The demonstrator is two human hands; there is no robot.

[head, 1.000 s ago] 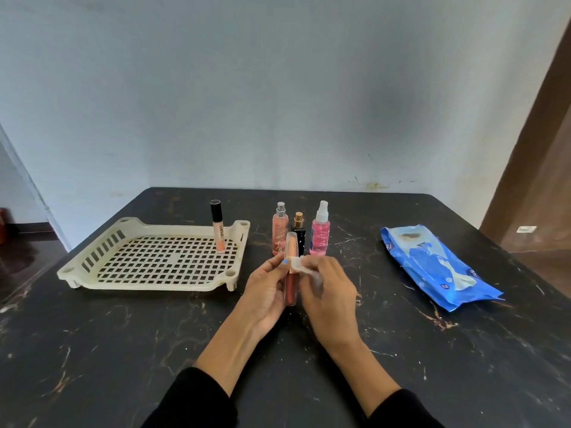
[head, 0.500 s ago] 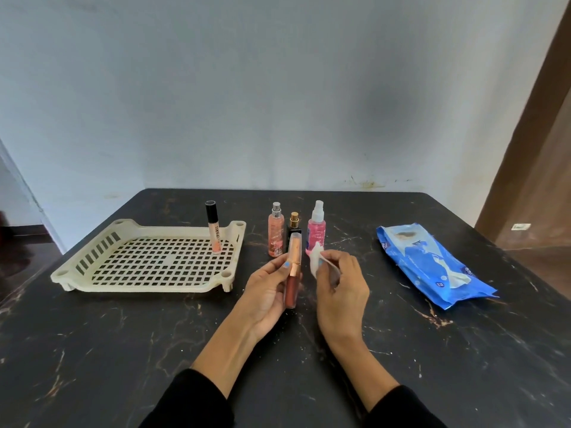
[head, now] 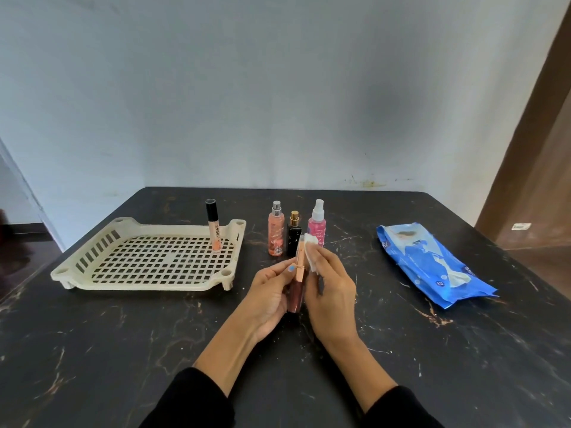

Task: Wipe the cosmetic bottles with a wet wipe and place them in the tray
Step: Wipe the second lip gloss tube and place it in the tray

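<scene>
My left hand (head: 268, 296) holds a slim lip gloss tube (head: 295, 296) upright, brown below and rose-gold above. My right hand (head: 332, 299) presses a folded white wet wipe (head: 311, 254) against the tube's upper part. Behind my hands stand three bottles: a peach spray bottle (head: 276, 233), a small black bottle with a gold cap (head: 293, 238) and a pink spray bottle (head: 317, 224). A cream perforated tray (head: 148, 274) lies at the left, with a black-capped peach tube (head: 214, 227) standing upright in its far right corner.
A blue wet wipe pack (head: 432, 263) lies at the right on the black marbled table (head: 123, 350). A pale wall rises behind the table's far edge. A brown door frame (head: 537, 143) stands at the far right.
My right hand had pulled the wipe away from the tube; now it is back against the tube's upper part. The left hand keeps the tube upright.
</scene>
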